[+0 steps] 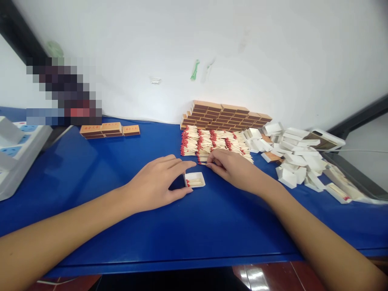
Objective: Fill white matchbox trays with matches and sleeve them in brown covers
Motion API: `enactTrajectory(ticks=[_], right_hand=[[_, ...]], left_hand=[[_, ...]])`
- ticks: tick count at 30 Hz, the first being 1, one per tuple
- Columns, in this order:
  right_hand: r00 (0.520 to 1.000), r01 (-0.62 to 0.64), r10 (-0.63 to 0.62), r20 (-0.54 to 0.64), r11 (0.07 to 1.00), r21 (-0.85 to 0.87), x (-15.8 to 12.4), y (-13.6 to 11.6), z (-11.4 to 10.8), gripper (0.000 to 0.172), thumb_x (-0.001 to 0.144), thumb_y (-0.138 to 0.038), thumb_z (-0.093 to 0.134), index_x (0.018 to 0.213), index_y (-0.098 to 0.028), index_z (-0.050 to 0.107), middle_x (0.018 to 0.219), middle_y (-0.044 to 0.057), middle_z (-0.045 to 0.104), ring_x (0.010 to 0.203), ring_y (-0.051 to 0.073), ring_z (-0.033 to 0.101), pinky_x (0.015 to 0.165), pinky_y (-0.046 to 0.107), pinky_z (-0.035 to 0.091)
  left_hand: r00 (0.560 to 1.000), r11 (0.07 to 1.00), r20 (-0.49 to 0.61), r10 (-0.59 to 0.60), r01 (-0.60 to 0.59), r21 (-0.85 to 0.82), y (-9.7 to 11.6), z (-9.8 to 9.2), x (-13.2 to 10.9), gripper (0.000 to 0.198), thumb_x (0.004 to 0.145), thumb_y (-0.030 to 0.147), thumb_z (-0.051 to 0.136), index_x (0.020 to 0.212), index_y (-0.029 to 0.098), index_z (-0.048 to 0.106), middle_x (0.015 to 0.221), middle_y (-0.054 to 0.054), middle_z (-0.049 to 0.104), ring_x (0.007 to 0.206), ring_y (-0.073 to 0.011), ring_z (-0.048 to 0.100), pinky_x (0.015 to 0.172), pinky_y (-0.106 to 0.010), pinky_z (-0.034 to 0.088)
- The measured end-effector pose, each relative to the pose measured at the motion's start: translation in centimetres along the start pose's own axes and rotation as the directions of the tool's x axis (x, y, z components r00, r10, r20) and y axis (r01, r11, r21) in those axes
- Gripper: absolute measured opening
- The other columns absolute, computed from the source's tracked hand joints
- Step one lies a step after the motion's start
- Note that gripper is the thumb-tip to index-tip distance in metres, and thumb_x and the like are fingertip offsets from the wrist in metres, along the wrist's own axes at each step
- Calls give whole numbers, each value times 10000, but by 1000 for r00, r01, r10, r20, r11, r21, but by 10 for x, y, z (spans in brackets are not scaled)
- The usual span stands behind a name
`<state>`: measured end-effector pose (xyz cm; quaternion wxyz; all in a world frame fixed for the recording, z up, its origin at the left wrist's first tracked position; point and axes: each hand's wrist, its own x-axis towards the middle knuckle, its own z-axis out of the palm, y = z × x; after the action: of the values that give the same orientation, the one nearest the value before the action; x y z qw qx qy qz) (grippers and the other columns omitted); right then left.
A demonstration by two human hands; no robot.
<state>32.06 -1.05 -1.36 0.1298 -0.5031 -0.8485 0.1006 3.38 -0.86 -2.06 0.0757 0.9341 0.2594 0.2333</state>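
Note:
A small white matchbox tray with a few red-tipped matches in it lies on the blue table. My left hand rests beside the tray, thumb and forefinger touching its left side, fingers loosely spread. My right hand sits just right of the tray, its fingers pinched on matches at the near edge of a heap of loose matches.
A stack of brown matchbox sleeves stands against the white wall. Several empty white trays are piled at the right. A few closed matchboxes lie at the back left. A white power strip sits at the far left.

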Motion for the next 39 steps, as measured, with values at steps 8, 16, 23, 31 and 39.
enactTrajectory(ticks=[8,16,23,31,39], right_hand=[[998,-50,48,40,998,46,0,-5,-5,108,1052,-278,541,981,-221,600,869,41,653,732,194,575,663,314,401],[995,-69,62,77,992,102,-3,-3,-5,135,1073,-313,526,1005,-224,602,862,35,662,720,186,566,653,313,407],[995,-56,49,86,996,76,-2,-4,-6,157,1069,-312,525,973,-227,617,857,42,664,715,191,578,637,313,417],[999,-19,17,27,995,96,-6,-14,-11,143,1098,-324,503,1014,-234,576,955,61,689,787,204,613,684,330,441],[994,83,-88,62,993,81,-15,-45,-4,101,1114,-297,489,1059,-243,555,1008,69,704,813,214,673,681,337,471]], left_hand=[[1000,1000,9,-10,10,-3,1,-1,0,505,994,352,737,1449,181,600,1180,-57,767,1086,-248,712,965,-398,584],[1000,1000,15,-18,18,-17,0,0,-1,518,991,361,742,1456,194,589,1174,-52,763,1084,-235,709,1002,-397,573],[999,1000,26,-24,24,-14,0,0,0,513,994,369,737,1455,206,583,1165,-52,762,1091,-241,709,994,-395,573],[1000,1000,6,-11,11,-10,-1,1,-1,516,994,365,737,1457,202,580,1179,-50,761,1073,-235,706,968,-387,575],[1000,1000,-1,2,-2,-12,-1,1,0,504,1000,367,730,1445,191,572,1159,-56,765,1074,-230,712,986,-375,569]])
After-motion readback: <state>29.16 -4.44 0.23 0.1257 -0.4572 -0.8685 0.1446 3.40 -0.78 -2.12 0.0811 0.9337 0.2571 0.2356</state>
